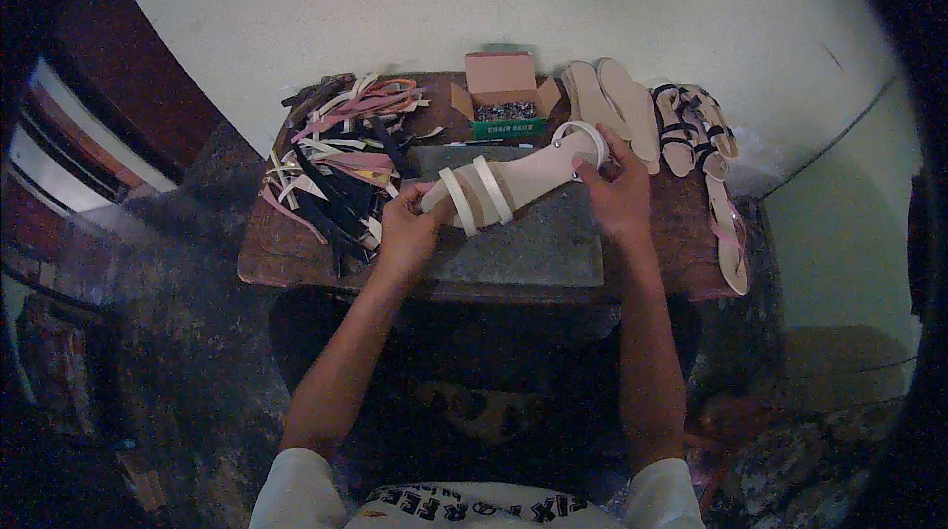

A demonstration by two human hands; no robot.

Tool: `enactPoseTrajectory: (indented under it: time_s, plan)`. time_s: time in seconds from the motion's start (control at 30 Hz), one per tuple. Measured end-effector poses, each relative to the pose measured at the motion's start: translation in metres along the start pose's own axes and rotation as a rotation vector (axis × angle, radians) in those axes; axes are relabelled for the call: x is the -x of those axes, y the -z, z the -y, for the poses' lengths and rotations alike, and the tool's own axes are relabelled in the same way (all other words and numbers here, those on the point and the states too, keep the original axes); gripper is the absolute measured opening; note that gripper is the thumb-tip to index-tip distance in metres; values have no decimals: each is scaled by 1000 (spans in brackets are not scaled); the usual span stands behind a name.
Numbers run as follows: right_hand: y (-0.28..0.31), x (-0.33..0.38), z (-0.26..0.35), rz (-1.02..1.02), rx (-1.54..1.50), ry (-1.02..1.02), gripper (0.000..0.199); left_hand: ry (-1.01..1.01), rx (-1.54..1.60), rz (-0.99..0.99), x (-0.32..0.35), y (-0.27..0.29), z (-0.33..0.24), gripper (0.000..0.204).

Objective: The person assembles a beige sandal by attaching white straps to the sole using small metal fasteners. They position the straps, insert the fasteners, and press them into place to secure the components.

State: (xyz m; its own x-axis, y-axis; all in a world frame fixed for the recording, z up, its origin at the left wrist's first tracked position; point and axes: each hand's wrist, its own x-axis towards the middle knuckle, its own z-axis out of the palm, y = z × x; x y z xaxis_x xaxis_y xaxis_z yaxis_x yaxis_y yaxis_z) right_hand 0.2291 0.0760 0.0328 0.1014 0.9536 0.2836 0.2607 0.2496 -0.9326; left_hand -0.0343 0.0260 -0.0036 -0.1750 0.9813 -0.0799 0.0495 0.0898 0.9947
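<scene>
Sandal (513,183) gripped at both ends: toe in left hand (407,231), heel strap pinched by right hand (617,195); long axis left-to-right.

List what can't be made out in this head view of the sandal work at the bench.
- Toe end of the pale sandal: covered by the left hand.
- How the heel strap is fastened: hidden under the right hand; its fingers cover the join.
- Contents of the small open box: too small and dim to tell.
- Lower layers of the strap pile: buried under the upper strips.
- Room edges: lost in the dark fisheye rim.
</scene>
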Motion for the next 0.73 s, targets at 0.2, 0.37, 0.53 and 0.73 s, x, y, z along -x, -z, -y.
enactPoseTrajectory:
  time_s: [0.2,0.37,0.53,0.73]
  plan:
    - [-7,4,1,-30,-97,61,63,70,113,-13,1,-4,-1,31]
    - [-27,18,20,58,153,-39,63,146,373,-87,-3,-1,3,28]
    - [-55,34,14,308,66,-11,44,221,542,14,6,-16,6,27]
    - [-56,30,-17,257,-12,-9,48,144,234,236,6,-16,21,57]
